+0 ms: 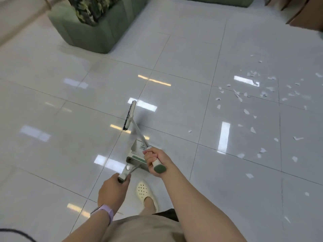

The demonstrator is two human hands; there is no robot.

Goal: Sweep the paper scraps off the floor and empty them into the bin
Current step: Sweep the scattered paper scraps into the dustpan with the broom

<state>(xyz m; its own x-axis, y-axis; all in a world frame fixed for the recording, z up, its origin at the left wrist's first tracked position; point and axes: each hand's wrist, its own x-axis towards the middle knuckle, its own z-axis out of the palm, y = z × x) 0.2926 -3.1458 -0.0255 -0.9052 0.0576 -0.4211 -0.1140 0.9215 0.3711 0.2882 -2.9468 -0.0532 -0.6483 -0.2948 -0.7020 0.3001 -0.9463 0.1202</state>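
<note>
Bright, even indoor lighting with a cool cast. The glossy tiled floor (174, 55) mirrors overhead lamps as sharp white and yellowish rectangles, scattered from the near left to the far right. Shadows are faint; a soft grey one lies just right of the broom head (129, 115). Wide-angle distortion bends the tile joints toward the edges. The far left corner is smeared with blur, and the far sofa (97, 28) is slightly soft.
</note>
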